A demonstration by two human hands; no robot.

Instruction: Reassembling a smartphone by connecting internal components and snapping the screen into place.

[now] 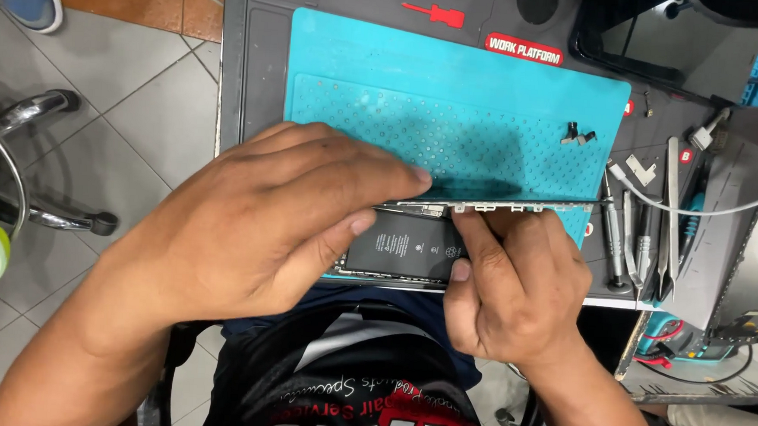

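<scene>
An opened phone (408, 245) lies at the near edge of a teal work mat (454, 96), its black battery showing. Its screen panel (518, 206) stands up on edge along the far side. My left hand (266, 220) covers the phone's left part, with the fingers reaching over the panel's top edge and the thumb resting on the battery. My right hand (509, 285) grips the phone's right part, its thumb pressing beside the battery and its fingers against the raised panel.
Small metal parts (577, 135) lie on the mat's right side. Tweezers (673, 211), screwdrivers (613, 238) and a white cable (708, 209) sit on the grey bench to the right. A stool (19, 159) stands on the tiled floor at left.
</scene>
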